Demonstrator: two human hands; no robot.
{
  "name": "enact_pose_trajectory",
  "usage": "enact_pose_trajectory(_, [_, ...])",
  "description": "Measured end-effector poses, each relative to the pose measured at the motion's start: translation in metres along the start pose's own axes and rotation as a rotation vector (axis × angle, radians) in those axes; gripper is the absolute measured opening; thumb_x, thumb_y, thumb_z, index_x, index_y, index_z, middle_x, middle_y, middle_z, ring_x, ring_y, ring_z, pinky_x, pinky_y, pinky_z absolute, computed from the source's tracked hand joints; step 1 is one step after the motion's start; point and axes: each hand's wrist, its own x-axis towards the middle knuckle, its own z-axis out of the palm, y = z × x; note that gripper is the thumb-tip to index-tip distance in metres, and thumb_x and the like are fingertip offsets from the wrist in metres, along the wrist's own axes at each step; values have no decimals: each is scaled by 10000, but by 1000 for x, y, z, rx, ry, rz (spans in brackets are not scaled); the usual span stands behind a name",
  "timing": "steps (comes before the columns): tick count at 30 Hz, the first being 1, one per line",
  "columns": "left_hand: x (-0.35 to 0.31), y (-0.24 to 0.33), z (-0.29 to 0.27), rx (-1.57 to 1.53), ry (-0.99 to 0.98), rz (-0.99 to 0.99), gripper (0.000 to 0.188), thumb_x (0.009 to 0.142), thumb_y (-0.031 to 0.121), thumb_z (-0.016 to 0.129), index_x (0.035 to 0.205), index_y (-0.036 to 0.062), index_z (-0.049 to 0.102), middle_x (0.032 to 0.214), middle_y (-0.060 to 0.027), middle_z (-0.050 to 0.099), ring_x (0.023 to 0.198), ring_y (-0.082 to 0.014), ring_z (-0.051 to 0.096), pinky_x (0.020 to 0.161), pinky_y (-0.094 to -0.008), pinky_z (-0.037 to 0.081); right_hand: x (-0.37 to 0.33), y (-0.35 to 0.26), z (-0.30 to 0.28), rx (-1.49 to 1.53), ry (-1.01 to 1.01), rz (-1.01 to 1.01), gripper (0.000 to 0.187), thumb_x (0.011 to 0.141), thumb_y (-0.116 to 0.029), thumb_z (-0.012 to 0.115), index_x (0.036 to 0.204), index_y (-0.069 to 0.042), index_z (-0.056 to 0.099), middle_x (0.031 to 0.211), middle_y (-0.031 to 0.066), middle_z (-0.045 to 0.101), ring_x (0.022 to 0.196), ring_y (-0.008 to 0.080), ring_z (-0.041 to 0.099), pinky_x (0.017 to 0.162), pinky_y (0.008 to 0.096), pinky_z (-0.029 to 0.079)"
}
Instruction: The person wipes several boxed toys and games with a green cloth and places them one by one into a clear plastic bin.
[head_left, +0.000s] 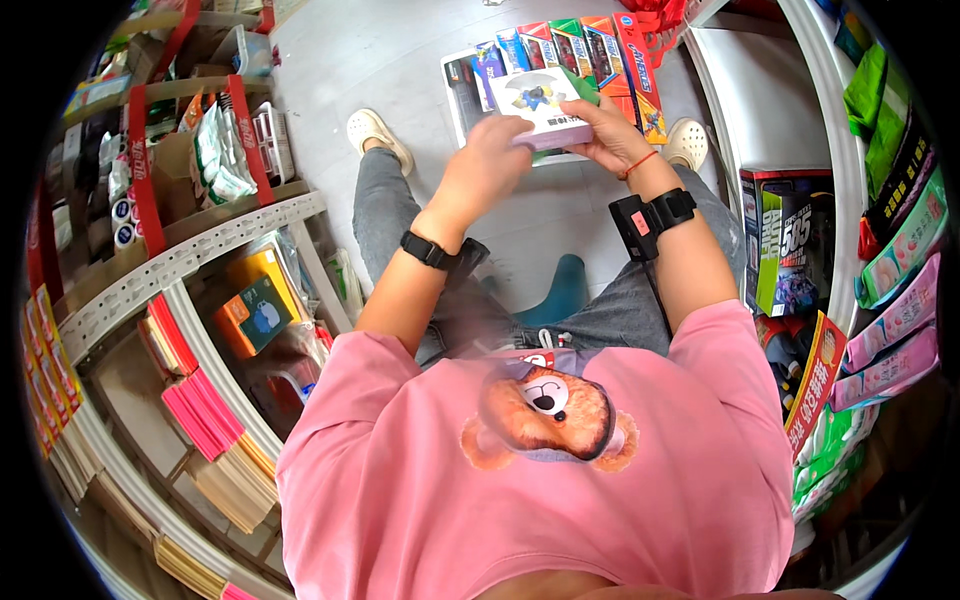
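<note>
A small white and purple box [548, 122] with a picture of a blue and yellow toy on top is in front of me, above a row of packages. My right hand [608, 138] is closed around its right side, with the thumb on the upper face. At the left edge of the box is my left hand [490, 150], smeared by motion, so I cannot tell whether its fingers grip or only touch it. Just beyond, several colourful toy boxes [568, 52] stand side by side in a shallow tray [457, 68] on the floor.
Metal shelving [190, 240] with packets, books and boxes runs along my left. To the right, a white shelf unit [765, 100] stands beside a large dark toy box [795, 240] and hanging packets [905, 250]. A teal stool [560, 290] shows between my legs.
</note>
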Motion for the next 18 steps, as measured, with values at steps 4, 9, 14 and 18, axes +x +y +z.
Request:
enact_pose_trajectory(4, [-2, -10, -1, -309, 104, -195, 271, 768, 82, 689, 1013, 52, 576, 1206, -110, 557, 1170, -300, 506, 975, -396, 425, -3, -5, 1, -193, 60, -72, 622, 803, -145, 696, 1332, -72, 376, 1177, 73, 542, 1026, 183, 593, 819, 376, 536])
enact_pose_trajectory(9, [-7, -56, 3, -351, 254, -590, 532, 862, 336, 673, 1249, 3, 522, 1161, -119, 584, 1054, -191, 552, 865, -332, 460, 16, 20, -12, -407, -109, -150, 613, 789, -127, 696, 1326, -63, 407, 1159, 67, 549, 991, 157, 602, 790, 330, 530])
enact_pose_trajectory(14, [-18, -51, 0, -1026, -52, -996, 472, 937, 389, 559, 1230, 20, 528, 1059, -53, 630, 929, -113, 602, 719, -259, 489, 21, 20, -15, -362, 92, -65, 508, 834, -228, 698, 1261, -61, 479, 1062, 42, 595, 909, 128, 615, 733, 268, 521])
enact_pose_trajectory(18, [-20, -40, -3, -1115, 184, -1070, 404, 962, 349, 533, 1160, -2, 506, 1069, -70, 612, 950, -122, 608, 739, -243, 533, 26, 16, -19, -244, 288, -296, 395, 874, -241, 663, 1186, -42, 526, 1008, 38, 617, 869, 120, 616, 689, 259, 509])
